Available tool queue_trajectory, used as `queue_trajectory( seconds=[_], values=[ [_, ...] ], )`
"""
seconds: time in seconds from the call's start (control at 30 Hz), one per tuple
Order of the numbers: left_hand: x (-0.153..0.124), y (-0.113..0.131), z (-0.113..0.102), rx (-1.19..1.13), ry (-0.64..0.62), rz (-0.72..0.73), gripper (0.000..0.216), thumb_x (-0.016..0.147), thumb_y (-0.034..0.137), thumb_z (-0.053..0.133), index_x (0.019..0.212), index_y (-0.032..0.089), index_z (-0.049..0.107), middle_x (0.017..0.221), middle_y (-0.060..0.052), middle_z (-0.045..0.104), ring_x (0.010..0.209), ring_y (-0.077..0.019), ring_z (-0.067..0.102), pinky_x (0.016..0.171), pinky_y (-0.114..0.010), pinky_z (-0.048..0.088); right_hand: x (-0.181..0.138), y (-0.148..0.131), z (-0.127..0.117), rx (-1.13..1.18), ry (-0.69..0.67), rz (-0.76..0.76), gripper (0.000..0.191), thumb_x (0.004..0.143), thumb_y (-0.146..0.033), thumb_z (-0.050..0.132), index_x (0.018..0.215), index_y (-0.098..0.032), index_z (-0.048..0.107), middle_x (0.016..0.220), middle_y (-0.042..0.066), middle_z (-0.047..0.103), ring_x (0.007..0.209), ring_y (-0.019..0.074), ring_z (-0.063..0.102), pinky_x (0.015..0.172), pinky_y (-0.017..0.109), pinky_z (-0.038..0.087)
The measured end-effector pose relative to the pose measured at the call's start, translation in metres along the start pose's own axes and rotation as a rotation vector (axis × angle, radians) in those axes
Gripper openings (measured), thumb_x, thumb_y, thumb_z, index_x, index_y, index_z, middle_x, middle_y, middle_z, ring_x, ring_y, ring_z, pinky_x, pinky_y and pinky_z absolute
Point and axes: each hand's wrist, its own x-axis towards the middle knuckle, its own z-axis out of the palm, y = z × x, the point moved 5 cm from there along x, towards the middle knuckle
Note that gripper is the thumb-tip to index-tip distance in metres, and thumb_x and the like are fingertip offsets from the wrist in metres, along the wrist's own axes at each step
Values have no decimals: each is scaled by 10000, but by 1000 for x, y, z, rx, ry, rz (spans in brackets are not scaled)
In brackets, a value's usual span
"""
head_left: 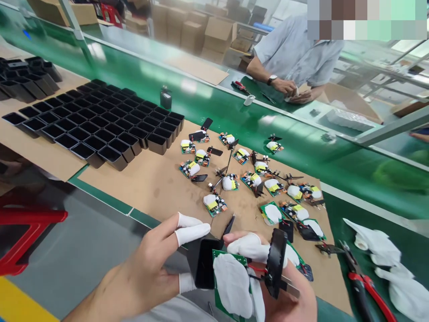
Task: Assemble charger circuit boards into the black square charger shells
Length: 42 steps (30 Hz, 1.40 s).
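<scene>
Right now both my hands are full and close together over the near edge of the cardboard sheet [150, 192]. My left hand [144, 264] pinches one black case [205, 264] between thumb and fingers; my right hand [303, 290] grips a circuit board [217, 299] together with the plug plate [277, 261] joined to it by red wires [257, 268]. Whether board and case touch, I cannot tell.

As I judge it, a hard tug on the plug plate could pull a wire loose, a crooked knock against the case rim could scrape the white filler [232, 281], and a slack pinch could drop the case.

Counting: one case and one board in hand; about seventeen boards [214, 205] on the sheet, some overlapping; one more board [275, 146] beyond its far edge; a block of cases [97, 120] toward its left end, too packed to count surely; one pair of pliers [357, 275] and two crumpled white cloths [377, 243] off its right edge; one co-worker [295, 53] across from it.
</scene>
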Motion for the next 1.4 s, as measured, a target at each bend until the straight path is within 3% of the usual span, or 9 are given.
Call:
queue_trajectory(
  seconds=[0.07, 0.23, 0.37, 0.43, 0.53, 0.77, 0.97, 1.17, 1.4],
  values=[
    [-1, 3, 2, -12, -19, 4, 602, 1024, 233, 860, 1574, 260, 620, 1248, -119, 752, 1059, -205, 799, 903, -246, 684, -3, -1, 0, -12, -15, 18, 731, 443, -703, 1137, 980, -267, 901, 1193, 160, 861, 976, 402, 854, 726, 419, 732],
    [-1, 7, 5, -45, -59, 4, 636, 1018, 217, 858, 1599, 269, 606, 1267, -121, 752, 1081, -219, 806, 925, -264, 688, -4, -11, 9, -12, -23, -68, 659, 466, -584, 1175, 973, -248, 920, 1168, 176, 859, 1070, 420, 834, 878, 478, 734],
    [-1, 9, 5, -51, -67, 7, 656, 1020, 232, 858, 1620, 271, 596, 1283, -126, 750, 1123, -225, 805, 964, -263, 687, -3, -10, 5, 15, -55, -186, 465, 689, -485, 1120, 1068, -288, 936, 1144, 149, 865, 1023, 359, 851, 858, 432, 741],
    [-2, 8, 5, -43, -65, 10, 648, 1024, 239, 853, 1618, 273, 599, 1282, -125, 753, 1117, -224, 806, 965, -263, 686, -4, -8, 3, -1, -98, -230, 576, 631, -526, 1142, 1119, -302, 934, 1136, 141, 872, 1022, 363, 859, 854, 427, 745],
    [-3, 7, 5, -23, -68, 12, 640, 1034, 254, 843, 1624, 279, 595, 1277, -127, 755, 1094, -226, 810, 925, -264, 691, -7, -7, 1, -36, -17, -204, 722, 499, -636, 1153, 1091, -287, 933, 1115, 143, 868, 1047, 383, 850, 878, 454, 746],
    [-3, 6, 5, -22, -58, 8, 627, 1043, 312, 848, 1617, 281, 597, 1250, -124, 762, 1028, -224, 816, 872, -271, 700, -11, -15, 13, -51, 59, -204, 656, 518, -648, 1147, 1041, -313, 935, 1080, 104, 862, 997, 331, 841, 854, 398, 739],
    [-3, 7, 5, -23, -58, -17, 688, 1022, 285, 871, 1648, 310, 585, 1256, -120, 765, 1049, -236, 833, 871, -278, 710, -3, -6, 3, -84, -97, -257, 673, 517, -516, 1181, 1098, -280, 936, 1130, 150, 879, 1008, 404, 867, 825, 440, 756],
    [-4, 6, 5, -43, -70, -25, 680, 1026, 283, 862, 1650, 316, 593, 1260, -119, 769, 1043, -234, 835, 857, -270, 710, -4, -9, 4, -143, -125, -303, 694, 542, -507, 1174, 1167, -323, 935, 1167, 127, 884, 1057, 383, 872, 863, 388, 753],
    [-5, 5, 7, -42, -64, -8, 650, 1047, 329, 852, 1639, 298, 586, 1261, -123, 760, 1059, -231, 825, 880, -273, 699, -3, -8, 4, -218, -136, -308, 659, 621, -535, 1144, 1198, -302, 926, 1161, 123, 858, 998, 341, 853, 788, 339, 739]
  ],
)
